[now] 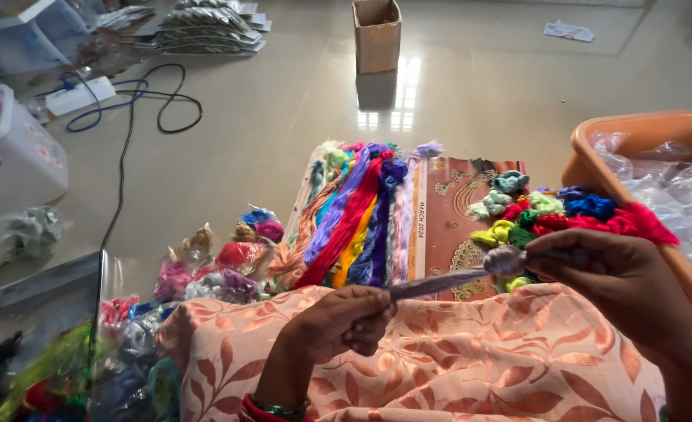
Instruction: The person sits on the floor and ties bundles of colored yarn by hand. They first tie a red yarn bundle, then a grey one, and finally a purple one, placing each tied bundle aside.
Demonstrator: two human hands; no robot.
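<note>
Two hands work one grey skein point(440, 283); left hand point(346, 322) pinches its tail, right hand point(616, 273) closes on the wound knot; keep it taut, clear of the bright thread bundles point(354, 215).

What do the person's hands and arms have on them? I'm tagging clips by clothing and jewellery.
Both hands are bare, with no gloves and no rings that I can make out. The left hand has red and green bangles at the wrist. The right hand shows no sleeve; its wrist is cut off by the picture edge.
</note>
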